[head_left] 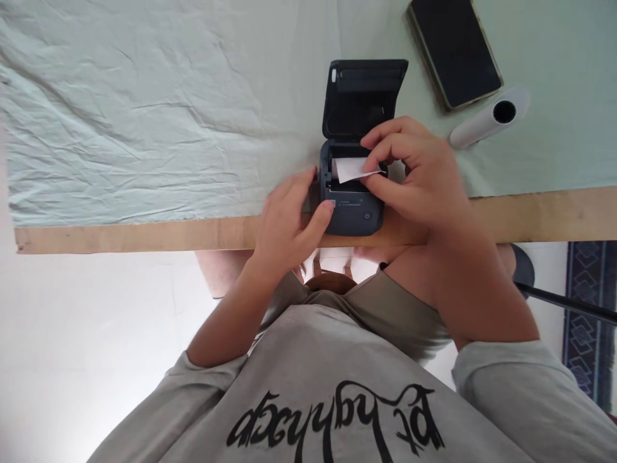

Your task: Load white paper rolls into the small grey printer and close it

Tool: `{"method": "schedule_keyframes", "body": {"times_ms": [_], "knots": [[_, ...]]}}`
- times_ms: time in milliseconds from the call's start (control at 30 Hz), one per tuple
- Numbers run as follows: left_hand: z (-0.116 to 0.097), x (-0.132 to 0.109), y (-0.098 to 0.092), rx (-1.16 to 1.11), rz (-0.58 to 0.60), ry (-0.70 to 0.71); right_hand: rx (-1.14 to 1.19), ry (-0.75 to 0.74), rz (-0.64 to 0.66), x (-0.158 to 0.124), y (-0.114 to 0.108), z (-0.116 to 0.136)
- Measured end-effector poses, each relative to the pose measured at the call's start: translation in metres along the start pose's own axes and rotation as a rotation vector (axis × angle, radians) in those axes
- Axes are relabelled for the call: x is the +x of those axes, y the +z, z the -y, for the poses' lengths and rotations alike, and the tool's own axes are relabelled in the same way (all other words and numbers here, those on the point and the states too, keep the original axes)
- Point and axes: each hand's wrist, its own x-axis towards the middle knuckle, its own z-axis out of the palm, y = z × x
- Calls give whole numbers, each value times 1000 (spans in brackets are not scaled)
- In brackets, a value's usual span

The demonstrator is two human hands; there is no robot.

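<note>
A small dark thermal printer (354,215) lies near the front edge of the table, its lid (364,96) raised and tilted back. White paper (351,169) shows in the open compartment, with its loose end lifted. My right hand (414,170) pinches that end between thumb and fingers at the printer's right side. Against the left side, my left hand (294,215) steadies the printer, thumb on its front corner and fingers along its side. How much paper lies inside the compartment is hidden by the lifted end and my right fingers.
A dark-screened phone (457,51) lies at the back right. Closer to my right hand is a white cylinder (482,122) with a dark round end. Wrinkled pale green cloth (168,116) covers the table up to its wooden edge (135,236).
</note>
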Motion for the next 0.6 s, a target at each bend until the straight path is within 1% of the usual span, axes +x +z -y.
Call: {"method": "schedule_keyframes", "body": {"times_ms": [100,267,367,467,533,600], "knots": [[-5,6,1,-3,-38,-38,57,-36,27,-2,-2,-1],[-9,16,15,8,-74,-94,108,-16,93,-3,-6,0],[-8,17,18,15,-81,-77,102,-49,165,-5,-8,-1],[-5,16,17,56,-41,-34,91,-93,227,-8,-9,-2],[-3,16,16,84,-24,-16,81,-86,237,-9,-8,-1],[-1,15,16,96,-20,-10,85,-66,213,-9,-7,0]]}}
